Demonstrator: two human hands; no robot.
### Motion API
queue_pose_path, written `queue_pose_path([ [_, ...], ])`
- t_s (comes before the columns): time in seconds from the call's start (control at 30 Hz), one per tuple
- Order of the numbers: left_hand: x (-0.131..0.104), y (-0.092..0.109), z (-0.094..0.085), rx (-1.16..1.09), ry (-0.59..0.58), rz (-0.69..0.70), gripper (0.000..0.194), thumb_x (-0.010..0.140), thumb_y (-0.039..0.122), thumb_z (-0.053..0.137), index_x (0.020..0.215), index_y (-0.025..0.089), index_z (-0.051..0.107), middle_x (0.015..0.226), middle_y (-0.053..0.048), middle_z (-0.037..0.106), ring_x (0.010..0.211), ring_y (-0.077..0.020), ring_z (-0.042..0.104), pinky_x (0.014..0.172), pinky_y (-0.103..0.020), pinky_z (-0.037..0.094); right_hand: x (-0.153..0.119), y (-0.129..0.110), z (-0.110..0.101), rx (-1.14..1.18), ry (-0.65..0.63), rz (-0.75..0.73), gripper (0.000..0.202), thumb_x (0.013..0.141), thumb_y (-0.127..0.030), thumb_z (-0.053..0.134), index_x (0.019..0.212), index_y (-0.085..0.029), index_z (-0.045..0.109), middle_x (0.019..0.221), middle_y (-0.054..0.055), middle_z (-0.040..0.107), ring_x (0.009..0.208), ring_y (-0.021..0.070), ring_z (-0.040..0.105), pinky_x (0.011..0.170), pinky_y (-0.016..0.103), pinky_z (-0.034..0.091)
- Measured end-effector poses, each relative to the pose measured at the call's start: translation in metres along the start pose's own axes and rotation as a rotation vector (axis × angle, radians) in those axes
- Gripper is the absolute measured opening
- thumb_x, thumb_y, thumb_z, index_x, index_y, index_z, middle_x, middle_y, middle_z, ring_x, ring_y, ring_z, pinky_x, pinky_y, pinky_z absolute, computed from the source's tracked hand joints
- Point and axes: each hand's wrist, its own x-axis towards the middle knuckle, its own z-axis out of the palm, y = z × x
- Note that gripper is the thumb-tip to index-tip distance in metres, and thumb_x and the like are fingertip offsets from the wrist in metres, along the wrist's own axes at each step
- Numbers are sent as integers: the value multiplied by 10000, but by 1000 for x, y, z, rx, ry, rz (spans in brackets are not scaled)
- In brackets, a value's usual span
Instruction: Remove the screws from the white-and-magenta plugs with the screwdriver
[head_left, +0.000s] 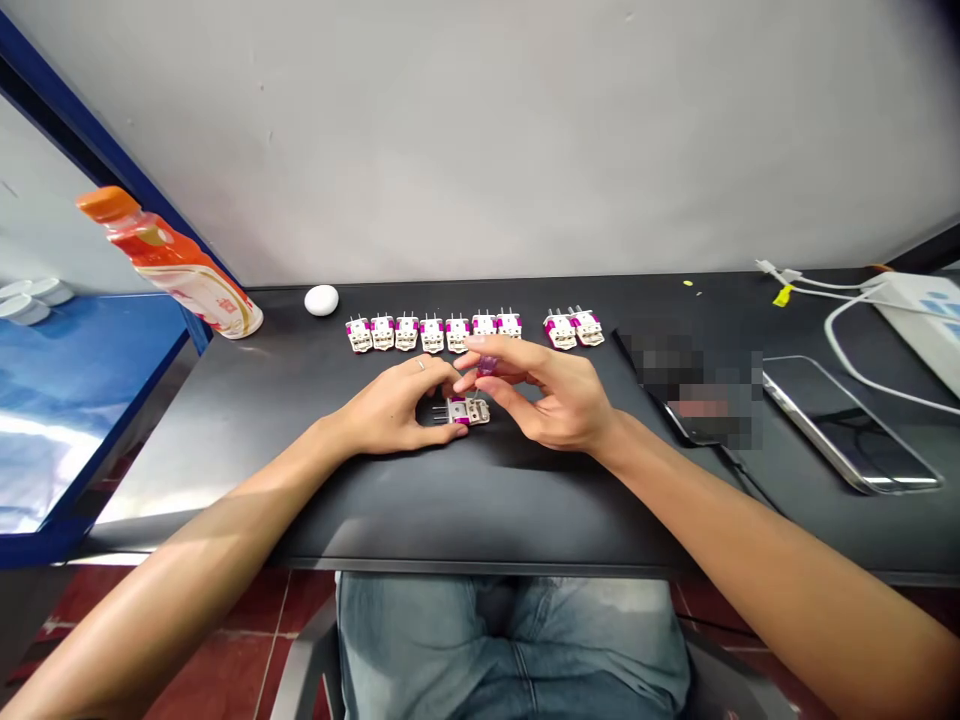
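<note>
My left hand (397,405) lies on the black table, its thumb and fingers closed around a small white-and-purple plug core (469,411). The part rests on its side with its metal pins pointing left. Over it, my right hand (551,390) pinches the clear purple handle of a small screwdriver (487,366). A short bit of the thin shaft points down at the plug core; whether its tip touches a screw cannot be seen. Just behind my hands stands a row of several similar plug cores (406,332), pins up. Two more plug cores (574,328) stand to the right of that row.
An orange-capped bottle (176,265) stands at the back left, near a white egg-shaped object (322,300). To the right lie a phone (851,425), a dark device with a cable (694,425), white cords (832,325) and a white box (926,320). A pale wall closes the back.
</note>
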Motion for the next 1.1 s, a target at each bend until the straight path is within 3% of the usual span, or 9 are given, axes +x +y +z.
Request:
queue_pose_path([
  [0.1,0,0,0,0,-7,11,331,999,498,819,1137,229,685,1048,-46,738,973,-239,699,881,-365,569,0,0,0,-26,12,-5,712,1089,-115,761,1722,-379,569,1473,66,828,1181,192,873,963,305,788],
  [0.2,0,0,-1,-4,5,20,369,997,492,820,1219,226,694,1080,-53,745,988,-243,701,901,-371,575,0,0,-1,2,-69,66,697,1148,-143,659,1778,-380,479,1595,91,763,1286,207,851,1026,336,773],
  [0.33,1,0,-1,19,-20,9,328,996,495,829,1133,221,715,1042,-51,740,970,-242,699,880,-364,570,0,0,-2,-29,12,-5,699,1109,-79,711,1720,-385,565,1437,49,835,1106,161,884,991,280,769],
  [0.43,1,0,-1,7,-9,16,374,995,521,831,1184,216,727,1069,-63,747,993,-253,708,911,-377,585,0,1,-3,-4,-45,44,685,1139,-111,665,1749,-384,516,1548,73,783,1254,199,859,980,299,775],
  [0.57,1,0,-1,20,-21,-1,348,994,521,825,1140,219,733,1051,-61,748,982,-255,708,905,-381,589,0,3,-2,-38,5,-17,723,1111,-55,689,1733,-392,540,1426,43,833,1062,145,889,985,268,767],
  [0.73,1,1,-1,10,-17,-3,383,994,527,829,1208,224,734,1117,-74,773,1045,-270,727,963,-395,602,0,2,-3,-33,-49,19,733,1125,-79,673,1768,-377,484,1520,76,799,1176,173,883,1004,287,769],
  [0.83,1,1,-1,21,-26,6,340,1003,520,825,1138,219,740,1058,-64,761,1011,-264,717,926,-386,588,1,2,-3,-81,0,-18,711,1106,-73,716,1728,-366,534,1407,54,844,1005,140,899,993,272,769],
  [0.97,1,1,-1,4,-25,12,348,1005,517,826,1157,215,746,1081,-72,772,1061,-275,725,968,-399,589,1,2,-4,-60,-53,23,718,1130,-110,682,1768,-357,463,1500,86,804,1172,185,890,1061,324,759],
  [1.1,2,1,-1,18,-32,7,330,1004,515,827,1131,221,744,1038,-58,760,1013,-263,714,924,-387,580,-1,3,-4,-137,45,-45,711,1079,-60,752,1697,-364,575,1375,33,861,950,133,903,922,230,768],
])
